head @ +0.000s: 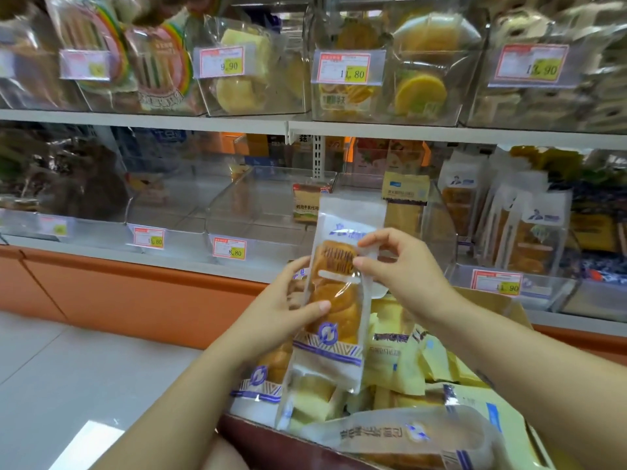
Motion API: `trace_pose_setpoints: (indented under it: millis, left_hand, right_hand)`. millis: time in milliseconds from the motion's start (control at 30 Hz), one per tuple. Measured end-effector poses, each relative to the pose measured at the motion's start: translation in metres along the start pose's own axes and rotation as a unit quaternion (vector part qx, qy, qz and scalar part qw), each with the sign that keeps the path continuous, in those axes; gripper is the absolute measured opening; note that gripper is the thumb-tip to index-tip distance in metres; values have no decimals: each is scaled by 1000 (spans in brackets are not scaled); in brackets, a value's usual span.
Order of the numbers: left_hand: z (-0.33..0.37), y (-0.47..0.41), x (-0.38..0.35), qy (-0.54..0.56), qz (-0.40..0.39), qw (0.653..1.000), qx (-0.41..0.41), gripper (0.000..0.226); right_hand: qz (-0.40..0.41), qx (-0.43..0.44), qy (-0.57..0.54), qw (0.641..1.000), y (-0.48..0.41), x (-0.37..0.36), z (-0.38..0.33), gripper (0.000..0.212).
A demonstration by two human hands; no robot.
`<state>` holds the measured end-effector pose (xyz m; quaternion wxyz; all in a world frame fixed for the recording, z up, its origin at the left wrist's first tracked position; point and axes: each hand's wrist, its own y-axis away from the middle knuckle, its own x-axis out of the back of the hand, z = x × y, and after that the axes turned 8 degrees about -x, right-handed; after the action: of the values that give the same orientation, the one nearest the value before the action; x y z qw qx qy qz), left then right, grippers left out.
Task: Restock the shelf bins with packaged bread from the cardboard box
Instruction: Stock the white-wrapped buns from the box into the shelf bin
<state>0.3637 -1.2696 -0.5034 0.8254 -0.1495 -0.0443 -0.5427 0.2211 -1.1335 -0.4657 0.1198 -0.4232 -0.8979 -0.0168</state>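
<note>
Bread package (334, 310) upright in both hands, held above the cardboard box (502, 307) and in front of the lower shelf row. My left hand (291, 300) grips its left edge at mid-height, thumb flat across the clear window, fingers curled behind. My right hand (403, 266) pinches the wrapper's upper right edge between thumb and forefinger. A second package (268, 368) of the same purple-striped kind sits just behind and below the first, on the left. I cannot tell whether my left fingers also hold it or it leans out of the box. Step in hand, as I judge it: square the pack, label forward, then carry it to a bin. To do it well, I should hold it by the film margins and not squeeze the loaf, which looks soft. The bottom seal must lift free of the yellow packets (400, 361) heaped in the box before I move across. The clear bin (258, 212) above the 8.80 tag (229, 248) looks nearly bare and seems the likely slot, though I cannot read whether that tag matches this bread. In the way: the bin's raised front wall, so entry is from above, pack tilted back. A brown toast pack (307, 205) stands near its right rear. The upper shelf (169, 118) edge overhead limits the lift. The right-hand bin (529, 232) is crowded with upright packs.
</note>
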Motion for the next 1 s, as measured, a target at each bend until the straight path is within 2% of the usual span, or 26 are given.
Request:
trace_pose_setpoints:
  millis: [67,167,267,300,367,433,567,733,833,933,1000]
  left_hand:
    - [-1,-11,-1,48,31,998,-2,70]
    - [-9,-19,1,79,99,992,0,60]
    - [-18,-20,11,134,171,976,18,59]
    - [-20,-22,16,159,196,967,23,58]
    - [-23,-28,26,194,240,951,30,53]
    - [-21,-35,34,201,277,939,25,42]
    - [-18,-42,42,172,275,944,54,35]
    - [-18,-33,39,110,250,961,44,37]
    - [-12,-25,37,69,248,966,19,42]
    - [-2,-18,31,34,229,973,-12,43]
    - [2,-18,25,-5,204,978,-37,42]
  right_hand:
    - [-3,24,-1,1000,-5,6,-5,19]
    - [22,-5,6,1000,-11,19,6,18]
    - [127,-113,1,986,-14,30,32,21]
    - [138,-154,-14,978,-15,30,39,25]
    - [112,-209,-18,971,-15,23,48,34]
    - [67,-215,6,974,-18,13,49,42]
    - [51,-208,-1,977,-24,1,52,45]
    - [97,-175,-23,979,-20,6,45,56]
    - [126,-109,-5,986,-8,20,21,60]
    - [148,-6,69,986,4,43,-8,37]
    - [136,57,139,979,11,59,-26,25]
